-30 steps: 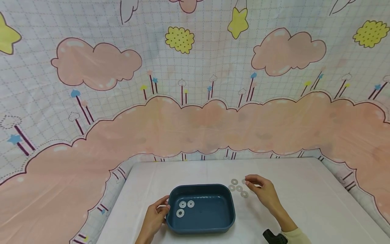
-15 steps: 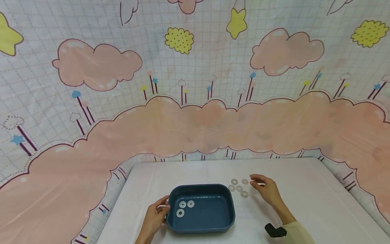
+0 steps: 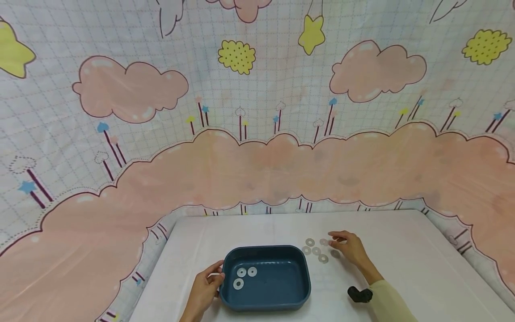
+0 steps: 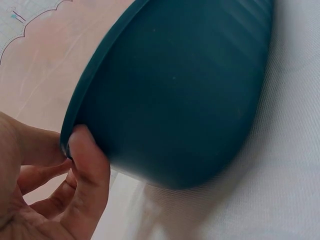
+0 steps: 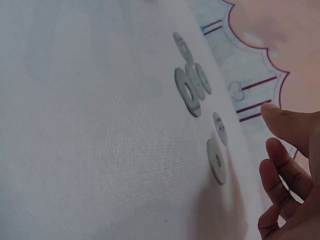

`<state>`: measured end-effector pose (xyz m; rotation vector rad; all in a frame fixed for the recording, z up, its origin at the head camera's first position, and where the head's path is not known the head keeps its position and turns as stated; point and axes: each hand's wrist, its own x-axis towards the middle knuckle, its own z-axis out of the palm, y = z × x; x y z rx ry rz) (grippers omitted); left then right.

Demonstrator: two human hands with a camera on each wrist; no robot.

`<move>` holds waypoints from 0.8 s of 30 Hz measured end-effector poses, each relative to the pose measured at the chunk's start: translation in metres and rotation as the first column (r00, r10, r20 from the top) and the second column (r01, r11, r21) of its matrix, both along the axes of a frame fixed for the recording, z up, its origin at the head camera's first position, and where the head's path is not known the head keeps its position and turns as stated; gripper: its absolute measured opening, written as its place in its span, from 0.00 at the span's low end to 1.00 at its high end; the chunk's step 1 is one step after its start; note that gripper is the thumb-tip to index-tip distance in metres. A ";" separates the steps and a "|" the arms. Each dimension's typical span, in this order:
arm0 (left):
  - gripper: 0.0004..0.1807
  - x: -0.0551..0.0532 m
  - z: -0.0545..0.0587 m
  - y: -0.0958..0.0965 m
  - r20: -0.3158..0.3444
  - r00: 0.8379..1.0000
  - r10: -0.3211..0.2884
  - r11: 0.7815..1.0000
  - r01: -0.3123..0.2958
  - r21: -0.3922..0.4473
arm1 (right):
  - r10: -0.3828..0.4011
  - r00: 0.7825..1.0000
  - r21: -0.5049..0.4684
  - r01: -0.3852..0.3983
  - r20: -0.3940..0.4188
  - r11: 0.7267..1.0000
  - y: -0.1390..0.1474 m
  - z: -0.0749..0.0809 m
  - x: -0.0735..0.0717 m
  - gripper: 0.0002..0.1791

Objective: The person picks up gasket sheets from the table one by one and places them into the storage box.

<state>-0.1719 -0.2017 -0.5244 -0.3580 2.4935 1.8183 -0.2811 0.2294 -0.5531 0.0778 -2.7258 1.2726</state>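
Note:
A dark blue rectangular tray (image 3: 277, 281) sits on the white table, with several pale flat washers (image 3: 252, 271) lying at its left end. My left hand (image 3: 203, 288) pinches the tray's left rim, thumb and fingers on either side of it in the left wrist view. To the right of the tray, several grey washers (image 3: 316, 251) lie loosely grouped on the cloth. My right hand (image 3: 351, 250) hovers at the right side of this group, thumb and fingers apart and nothing between them. In the right wrist view the nearest washer (image 5: 216, 161) lies below the fingers.
A white cloth covers the table (image 3: 410, 268). Behind it hangs a patterned backdrop (image 3: 261, 170) with pink clouds and yellow stars. A black strap-like device (image 3: 359, 294) is at my right wrist, beside the pale sleeve (image 3: 388, 302).
My right hand has drawn slightly to the right, from over the washers, uncovering those at the group's right side. My left hand has stayed on the tray's rim.

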 end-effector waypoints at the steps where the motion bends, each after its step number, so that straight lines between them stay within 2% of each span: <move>1: 0.25 0.000 0.000 0.000 0.000 1.000 -0.002 1.000 0.002 0.002 | -0.002 1.000 -0.002 0.002 0.019 1.000 0.000 -0.001 -0.001 0.18; 9: 0.25 0.000 0.000 0.001 0.007 1.000 -0.002 1.000 0.002 0.002 | -0.009 0.996 -0.001 0.009 0.084 1.000 -0.003 -0.008 -0.009 0.17; 15: 0.25 -0.001 0.001 0.001 0.005 1.000 0.002 1.000 -0.002 0.001 | -0.044 0.990 0.070 0.035 0.135 0.997 -0.008 -0.015 -0.015 0.20; 24: 0.25 -0.001 0.001 0.002 0.014 1.000 0.003 1.000 -0.003 0.006 | -0.047 0.991 0.160 0.027 0.123 0.987 -0.012 -0.014 -0.017 0.19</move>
